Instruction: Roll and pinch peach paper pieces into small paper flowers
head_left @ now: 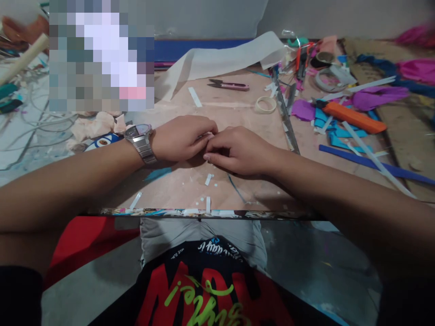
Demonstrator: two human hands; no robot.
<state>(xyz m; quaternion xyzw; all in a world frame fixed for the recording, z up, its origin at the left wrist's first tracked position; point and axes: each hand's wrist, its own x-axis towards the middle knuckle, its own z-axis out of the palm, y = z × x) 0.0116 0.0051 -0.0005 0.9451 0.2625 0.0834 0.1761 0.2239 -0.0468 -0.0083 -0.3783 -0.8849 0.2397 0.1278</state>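
Over the middle of the table my left hand (183, 137), with a metal watch (140, 138) on its wrist, meets my right hand (239, 149). Both hands are closed, fingers curled and fingertips touching. Whatever they pinch between them is hidden. Small white strips (208, 179) lie on the board (176, 190) just below the hands. Beyond them are thread snips (231, 85), another white strip (195, 97) and a narrow tape roll (265, 105). Beside my left wrist sits a blue and white piece with an eye design (103, 141).
At the right lie an orange utility knife (355, 116), a clear tape roll (331, 80), a metal ruler-like strip (287, 120), a blue strip (374, 162) and coloured scraps. A long white sheet (220, 63) curls along the back. Crumpled pale pieces (93, 126) lie left; a pixelated patch hides the upper left.
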